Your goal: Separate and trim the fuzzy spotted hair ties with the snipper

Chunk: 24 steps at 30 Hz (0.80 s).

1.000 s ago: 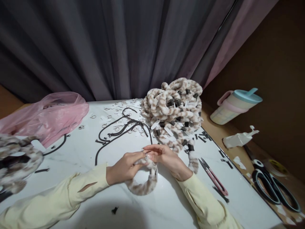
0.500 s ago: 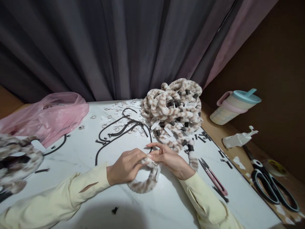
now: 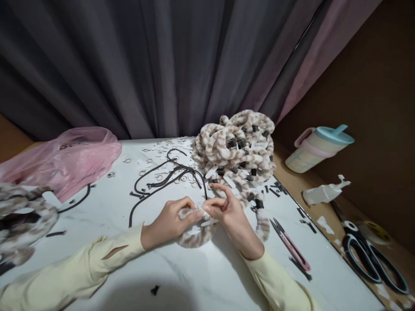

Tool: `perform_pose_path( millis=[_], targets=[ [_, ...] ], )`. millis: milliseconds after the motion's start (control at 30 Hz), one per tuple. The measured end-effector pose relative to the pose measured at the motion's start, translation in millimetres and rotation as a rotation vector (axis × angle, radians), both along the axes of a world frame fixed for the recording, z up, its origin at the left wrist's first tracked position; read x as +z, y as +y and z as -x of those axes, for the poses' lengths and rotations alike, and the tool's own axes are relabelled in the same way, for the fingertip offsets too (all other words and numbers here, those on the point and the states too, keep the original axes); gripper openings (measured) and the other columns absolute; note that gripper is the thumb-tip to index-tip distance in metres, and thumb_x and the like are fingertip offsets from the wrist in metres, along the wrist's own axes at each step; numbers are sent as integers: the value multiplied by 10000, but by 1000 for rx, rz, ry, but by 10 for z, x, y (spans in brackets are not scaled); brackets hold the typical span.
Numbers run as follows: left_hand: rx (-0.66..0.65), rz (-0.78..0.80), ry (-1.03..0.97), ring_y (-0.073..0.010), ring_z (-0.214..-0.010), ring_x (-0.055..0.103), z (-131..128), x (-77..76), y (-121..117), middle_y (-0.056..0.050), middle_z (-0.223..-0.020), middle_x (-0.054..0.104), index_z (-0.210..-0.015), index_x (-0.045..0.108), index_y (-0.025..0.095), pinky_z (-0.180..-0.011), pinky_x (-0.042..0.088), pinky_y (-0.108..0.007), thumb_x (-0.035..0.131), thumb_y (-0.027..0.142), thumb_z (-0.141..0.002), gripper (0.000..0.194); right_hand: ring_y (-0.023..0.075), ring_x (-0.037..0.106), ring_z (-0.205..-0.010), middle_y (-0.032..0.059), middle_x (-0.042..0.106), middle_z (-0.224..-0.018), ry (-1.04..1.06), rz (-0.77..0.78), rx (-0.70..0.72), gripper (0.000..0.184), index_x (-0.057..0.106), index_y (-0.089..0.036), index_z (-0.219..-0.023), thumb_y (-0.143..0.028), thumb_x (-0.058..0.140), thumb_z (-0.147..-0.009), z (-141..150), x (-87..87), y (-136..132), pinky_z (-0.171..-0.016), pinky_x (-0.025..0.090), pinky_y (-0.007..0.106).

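Observation:
A fluffy white-and-brown plush ring [image 3: 195,240] hangs just above the white table, gripped at its upper left by my left hand [image 3: 170,221], thumb against the bent index finger. My right hand [image 3: 232,218] is closed in a pinch at the ring's upper right, its index finger raised; what lies between the fingertips is too small to make out. A white tag [image 3: 210,222] sticks out of the ring below those fingertips. Behind the hands lie several black cords [image 3: 168,177]; one runs down close to my right fingertips.
A pile of similar plush loops [image 3: 235,144] with black bindings stands at the back right. Pink thread snips [image 3: 292,246], large scissors [image 3: 363,259], a lidded cup [image 3: 316,149] and a tissue pack [image 3: 322,192] lie to the right. Left are a pink bag [image 3: 81,160] and more plush [image 3: 45,216]. Metal rings are scattered behind.
The plush ring has been lifted and tilted, so less of its loop shows. My right hand's index finger has risen, and my left hand has shifted slightly left.

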<state>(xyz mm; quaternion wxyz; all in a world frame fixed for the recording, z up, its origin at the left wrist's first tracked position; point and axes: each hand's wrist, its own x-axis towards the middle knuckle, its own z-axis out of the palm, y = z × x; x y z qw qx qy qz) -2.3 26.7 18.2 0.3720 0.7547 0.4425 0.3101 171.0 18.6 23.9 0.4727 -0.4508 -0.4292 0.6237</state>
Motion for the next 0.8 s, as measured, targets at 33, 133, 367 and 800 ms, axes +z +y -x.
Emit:
perform_pose_path(
  millis=[33,133,367,800],
  targets=[
    [-13,114,-22,-114,-575,491,-6,41,9,22,-608,532,-681,516,160,-587,373,-228,488,458,-852,345,131,561,-631,-16,659,-727,-21,-50,-33,647,357,-203,-1190,-299,739,-676,23,-7,-18,-612,415,260],
    [-156,594,-189,-104,-488,460,-8,143,24,14,-518,515,-621,536,138,-541,349,-234,407,535,-871,487,149,574,-679,-14,648,-736,-89,-188,-116,609,314,-215,-1245,-273,665,-750,89,-19,-77,-653,429,283],
    [-315,969,-418,-48,-426,254,52,249,47,61,-483,392,-599,474,133,-449,179,-210,541,438,-844,398,158,590,-764,10,646,-810,-152,-288,-102,548,334,-214,-1280,-256,604,-805,87,9,-112,-740,444,307],
    [-267,687,-120,-62,-467,341,23,309,-72,66,-559,414,-714,463,165,-463,270,-198,470,468,-868,340,185,613,-857,68,671,-940,-232,-195,209,175,684,-170,-738,-342,704,-715,-71,140,-16,-755,457,293]
  ],
)
